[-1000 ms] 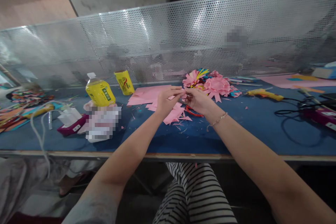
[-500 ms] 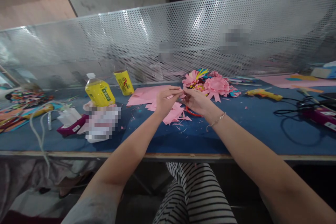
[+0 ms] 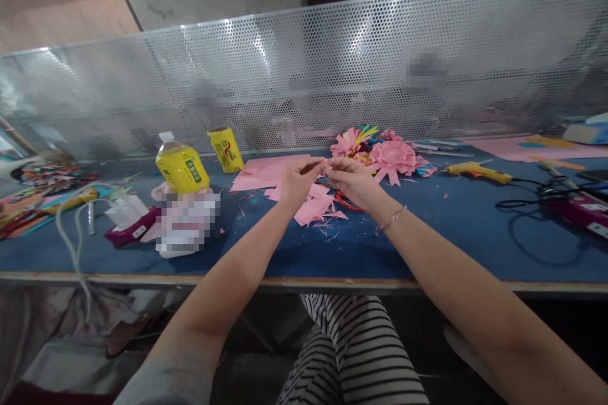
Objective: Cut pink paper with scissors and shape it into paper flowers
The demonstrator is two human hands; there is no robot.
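Here, pink piece (image 3: pixel 325 166) in left hand (image 3: pixel 297 183) and right hand (image 3: pixel 356 182); red handle (image 3: pixel 350 205) nearby; pink flowers (image 3: pixel 393 154) beyond

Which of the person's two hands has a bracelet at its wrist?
The right hand, on the arm coming in from the picture's lower right: a thin bracelet circles its wrist. The left hand differs in having a bare wrist.
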